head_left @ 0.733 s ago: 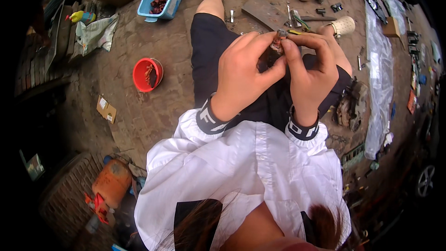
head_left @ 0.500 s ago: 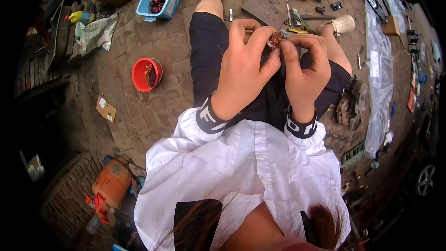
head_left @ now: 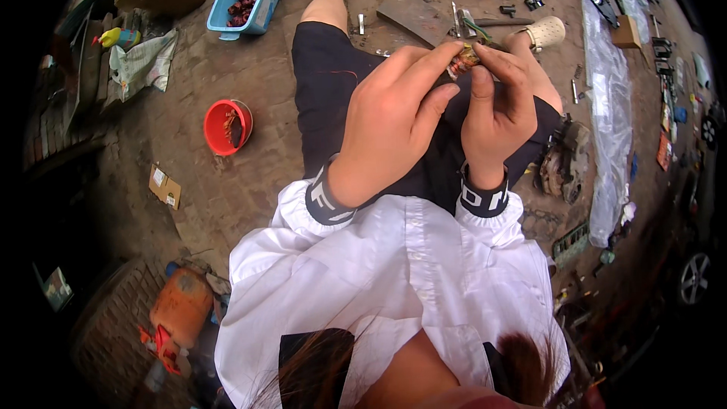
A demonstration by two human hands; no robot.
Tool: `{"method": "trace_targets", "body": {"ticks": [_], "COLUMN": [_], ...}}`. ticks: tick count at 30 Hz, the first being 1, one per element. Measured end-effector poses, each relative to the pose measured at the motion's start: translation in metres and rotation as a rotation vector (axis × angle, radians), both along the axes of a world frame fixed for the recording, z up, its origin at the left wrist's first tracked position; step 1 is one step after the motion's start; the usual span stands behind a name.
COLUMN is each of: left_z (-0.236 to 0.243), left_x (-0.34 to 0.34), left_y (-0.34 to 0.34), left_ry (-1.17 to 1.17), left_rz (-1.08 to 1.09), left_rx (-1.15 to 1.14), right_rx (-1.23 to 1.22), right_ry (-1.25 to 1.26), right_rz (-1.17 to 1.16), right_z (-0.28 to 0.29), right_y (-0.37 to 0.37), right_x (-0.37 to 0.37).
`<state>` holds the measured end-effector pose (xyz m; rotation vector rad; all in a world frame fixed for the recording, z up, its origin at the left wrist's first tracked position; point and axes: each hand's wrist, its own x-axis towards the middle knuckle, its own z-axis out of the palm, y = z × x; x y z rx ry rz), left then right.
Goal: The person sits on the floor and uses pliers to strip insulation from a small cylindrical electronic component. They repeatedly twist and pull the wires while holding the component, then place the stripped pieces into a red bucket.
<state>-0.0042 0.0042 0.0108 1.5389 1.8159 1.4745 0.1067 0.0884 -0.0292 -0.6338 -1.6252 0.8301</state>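
Observation:
Over my lap of dark shorts, my left hand [head_left: 390, 121] and my right hand [head_left: 496, 117] pinch a small, dirty metal piece [head_left: 462, 62] with copper-coloured winding. My left fingers reach over its upper left side, and my right thumb and fingertips press at its right. Fingertips partly cover the piece, so its full shape is hard to make out. A thin reddish strand [head_left: 344, 73] lies on the shorts, left of my hands. Just beyond the piece are tools [head_left: 469, 24] and a flat metal plate [head_left: 405, 15] on the brick ground.
A blue tub [head_left: 259, 21] with several dark red coils and a red bucket [head_left: 216, 132] with scraps stand left. Plastic sheeting [head_left: 606, 144], a cardboard box [head_left: 627, 34] and greasy metal parts [head_left: 564, 163] lie right. A rusty orange tank [head_left: 182, 303] sits lower left.
My left fingers have straightened and reach further over the piece, which has turned and shifted slightly right relative to my lap. The whole view has shifted a little leftward.

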Motion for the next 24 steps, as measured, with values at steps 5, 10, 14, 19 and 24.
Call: {"method": "trace_targets", "body": {"ticks": [5, 10, 14, 19, 24], "left_z": [0.001, -0.002, -0.015, -0.032, -0.047], "left_x": [0.003, 0.002, -0.006, -0.032, -0.050], "left_y": [-0.002, -0.002, 0.009, 0.040, 0.062], "left_ry": [0.000, 0.013, 0.201, 0.556, 0.587], "left_rz": [0.012, 0.016, 0.045, -0.049, -0.165], "left_rx": [0.021, 0.037, 0.079, 0.164, 0.201], "right_rx": [-0.090, -0.217, -0.512, -0.757, -0.752], "right_ry": [0.050, 0.102, 0.058, -0.017, -0.161], "right_rz": [0.051, 0.122, 0.241, 0.404, 0.467], "right_z": [0.002, 0.003, 0.011, 0.007, 0.000], "right_y": [-0.002, -0.004, 0.003, 0.039, 0.068], "right_x": [0.003, 0.006, 0.011, 0.019, 0.023]}}
